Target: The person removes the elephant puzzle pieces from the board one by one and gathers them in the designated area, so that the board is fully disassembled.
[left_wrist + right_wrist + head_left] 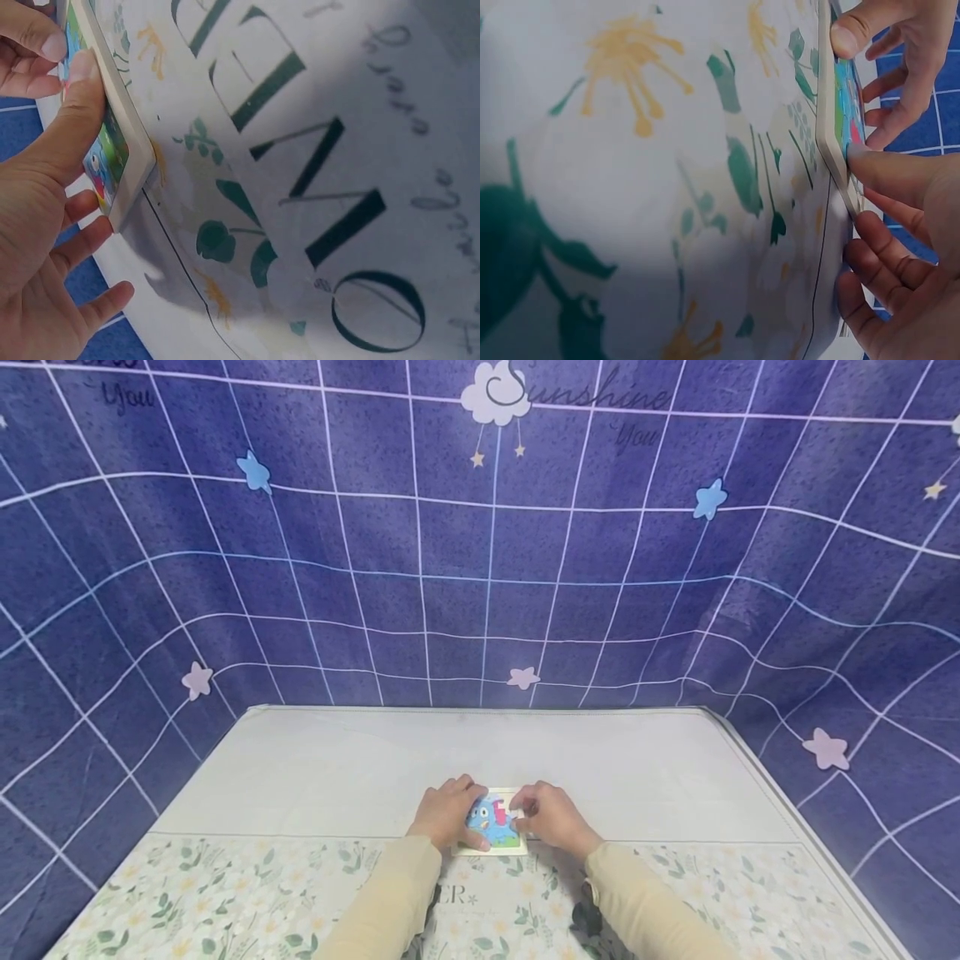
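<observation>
A small square puzzle board with a blue elephant picture lies flat on the table near its middle front. My left hand rests on the board's left side, thumb laid straight on the picture face, the other fingers loose beside the pale edge of the board. My right hand covers the right side. Its thumb presses on the picture near the edge of the board, fingers relaxed below. The middle of the picture shows between both hands.
The table carries a white cloth at the back and a floral printed cloth with large lettering at the front. A blue grid backdrop with stars surrounds the table. A small dark object lies by my right sleeve.
</observation>
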### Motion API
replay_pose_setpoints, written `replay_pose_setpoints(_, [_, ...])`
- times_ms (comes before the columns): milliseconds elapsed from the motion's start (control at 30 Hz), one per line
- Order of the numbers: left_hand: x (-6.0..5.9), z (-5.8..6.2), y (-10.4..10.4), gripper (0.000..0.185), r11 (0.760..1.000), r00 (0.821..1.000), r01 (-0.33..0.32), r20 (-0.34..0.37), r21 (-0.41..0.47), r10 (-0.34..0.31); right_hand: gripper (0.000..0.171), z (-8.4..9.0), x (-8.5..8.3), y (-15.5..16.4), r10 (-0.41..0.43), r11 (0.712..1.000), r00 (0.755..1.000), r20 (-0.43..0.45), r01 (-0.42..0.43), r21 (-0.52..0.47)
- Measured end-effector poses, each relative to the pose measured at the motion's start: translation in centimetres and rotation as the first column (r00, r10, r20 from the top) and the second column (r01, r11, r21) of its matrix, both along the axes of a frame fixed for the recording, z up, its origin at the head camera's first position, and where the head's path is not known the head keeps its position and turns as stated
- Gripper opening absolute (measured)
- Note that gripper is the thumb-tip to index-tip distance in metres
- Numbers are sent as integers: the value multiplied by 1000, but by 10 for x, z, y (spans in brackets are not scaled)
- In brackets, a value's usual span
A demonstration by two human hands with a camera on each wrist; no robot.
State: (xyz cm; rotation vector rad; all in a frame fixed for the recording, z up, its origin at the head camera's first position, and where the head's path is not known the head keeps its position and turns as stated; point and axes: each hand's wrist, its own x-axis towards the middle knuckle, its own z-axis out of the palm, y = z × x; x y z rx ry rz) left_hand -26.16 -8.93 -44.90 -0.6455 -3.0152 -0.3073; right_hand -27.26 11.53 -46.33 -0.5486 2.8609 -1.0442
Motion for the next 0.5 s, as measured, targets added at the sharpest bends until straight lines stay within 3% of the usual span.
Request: replay_pose_setpoints(500, [1,1,3,85,999,1000,-6,-4,-40,6,20,1,2,0,-9,1000,1000,-1,9,11])
